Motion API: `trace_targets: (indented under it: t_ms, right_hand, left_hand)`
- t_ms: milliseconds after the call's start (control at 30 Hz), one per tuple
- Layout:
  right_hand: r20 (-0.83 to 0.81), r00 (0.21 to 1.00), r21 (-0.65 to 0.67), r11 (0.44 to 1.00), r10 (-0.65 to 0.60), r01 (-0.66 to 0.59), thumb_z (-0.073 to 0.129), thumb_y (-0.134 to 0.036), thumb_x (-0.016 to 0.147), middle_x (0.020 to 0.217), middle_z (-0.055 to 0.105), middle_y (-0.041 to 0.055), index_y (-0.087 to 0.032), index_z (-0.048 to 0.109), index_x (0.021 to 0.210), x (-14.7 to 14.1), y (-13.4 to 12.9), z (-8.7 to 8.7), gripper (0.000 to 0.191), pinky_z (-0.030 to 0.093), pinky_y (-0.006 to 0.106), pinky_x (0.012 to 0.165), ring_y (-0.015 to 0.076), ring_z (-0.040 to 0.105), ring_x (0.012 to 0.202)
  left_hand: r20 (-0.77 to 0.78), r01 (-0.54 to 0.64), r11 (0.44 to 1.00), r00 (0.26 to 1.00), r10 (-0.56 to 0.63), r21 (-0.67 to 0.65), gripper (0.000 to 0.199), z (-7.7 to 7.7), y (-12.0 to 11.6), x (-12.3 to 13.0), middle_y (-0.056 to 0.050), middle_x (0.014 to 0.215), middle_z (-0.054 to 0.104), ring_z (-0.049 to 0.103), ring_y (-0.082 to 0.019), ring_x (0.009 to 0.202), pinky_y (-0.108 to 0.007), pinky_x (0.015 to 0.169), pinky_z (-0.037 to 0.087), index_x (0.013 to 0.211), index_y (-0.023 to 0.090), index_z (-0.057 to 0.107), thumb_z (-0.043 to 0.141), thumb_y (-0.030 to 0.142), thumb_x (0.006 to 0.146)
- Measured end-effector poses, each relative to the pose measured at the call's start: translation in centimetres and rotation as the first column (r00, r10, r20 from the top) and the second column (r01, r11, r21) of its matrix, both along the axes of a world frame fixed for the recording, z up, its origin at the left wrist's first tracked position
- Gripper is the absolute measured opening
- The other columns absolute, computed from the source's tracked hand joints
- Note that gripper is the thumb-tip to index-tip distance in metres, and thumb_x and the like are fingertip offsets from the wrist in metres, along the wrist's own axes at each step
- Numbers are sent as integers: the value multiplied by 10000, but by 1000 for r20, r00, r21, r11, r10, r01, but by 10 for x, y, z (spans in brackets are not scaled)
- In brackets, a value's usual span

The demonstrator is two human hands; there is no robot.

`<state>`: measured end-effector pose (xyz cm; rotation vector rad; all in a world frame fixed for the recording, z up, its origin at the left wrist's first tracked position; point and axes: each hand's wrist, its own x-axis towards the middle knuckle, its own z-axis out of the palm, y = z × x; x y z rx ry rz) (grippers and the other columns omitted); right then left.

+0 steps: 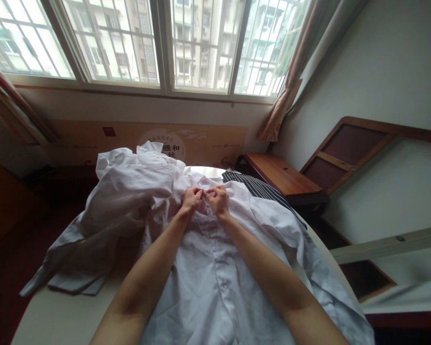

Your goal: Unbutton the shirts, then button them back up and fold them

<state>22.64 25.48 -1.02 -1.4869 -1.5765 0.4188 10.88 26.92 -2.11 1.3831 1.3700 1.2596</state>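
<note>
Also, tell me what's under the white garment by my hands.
The round-edged pale table shows beyond the white garment, beneath it. The left hand and right hand pinch its fabric. Anything else underneath is covered and can't be seen.

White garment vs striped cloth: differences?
- Pattern: white garment is plain; striped cloth is dark with thin pale stripes.
- Visible extent: white garment spreads widely; striped cloth shows as a narrow patch.
- Contact: left hand and right hand pinch white garment; neither touches striped cloth.
Shared: both lie on the table.
</note>
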Motion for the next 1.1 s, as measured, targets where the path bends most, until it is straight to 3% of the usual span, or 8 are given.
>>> trace_targets:
  t_ms: [300,400,500,600,700,800,900,1100]
  right_hand:
    - [-608,784,-285,887,126,-364,717,-337,647,624,631,29,-112,666,705,5,18,1,238,443,228,582,120,566,597]
    - [-428,897,-317,910,113,-266,642,-298,727,718,665,60,-108,672,743,7,16,2,193,462,257,643,149,601,676]
    - [-7,1000,-185,982,24,-25,566,-279,798,1116,634,130,-126,676,978,14,0,4,261,427,348,886,234,571,1033]
    - [377,926,-20,1000,20,-13,508,-367,854,1471,330,119,-185,456,1342,27,-31,2,523,227,439,1078,281,282,1346]
    - [623,737,-134,965,260,-227,442,-515,870,1534,183,98,-206,258,1454,44,-65,-6,686,61,496,1117,289,91,1413]
    - [671,589,-299,891,451,-341,346,-610,874,1530,192,102,-235,241,1459,58,-88,-12,702,-2,541,1102,302,93,1414]
    - [656,570,-342,869,494,-358,324,-623,877,1522,211,115,-256,255,1453,63,-96,-12,686,-16,554,1092,306,124,1409]
    - [548,701,-354,886,457,-300,397,-555,886,1451,377,108,-251,494,1316,57,-90,4,535,159,477,1084,284,307,1341]
  left_hand:
    - [-296,-10,985,953,61,173,162,1,-5,-1,-64,793,685,600,-144,703,-239,686,449,783,139,662,523,216,815]
    - [-411,-42,981,904,117,188,169,3,-7,0,-83,850,696,622,-173,792,-269,778,452,830,143,673,523,222,832]
    - [-437,-124,965,873,216,230,229,13,-12,-2,-119,979,683,626,-193,890,-279,841,446,980,116,655,491,211,853]
    - [-502,-117,940,821,272,319,315,26,-28,-8,-130,1104,648,597,-208,1008,-298,915,418,1105,116,615,399,207,895]
    - [-726,180,945,683,80,273,333,27,-56,-17,-95,1197,620,524,-224,1146,-336,1011,347,1147,180,610,393,267,910]
    - [-870,394,912,483,-97,117,418,14,-86,-25,-87,1340,522,385,-248,1298,-403,1094,236,1262,209,536,448,377,889]
    - [-915,443,896,367,-169,13,536,3,-103,-33,-90,1451,385,238,-272,1382,-480,1119,130,1354,238,438,460,465,869]
    - [-870,542,834,357,-339,-103,444,16,-98,-46,-60,1450,389,253,-283,1374,-460,1106,176,1216,316,578,556,488,807]
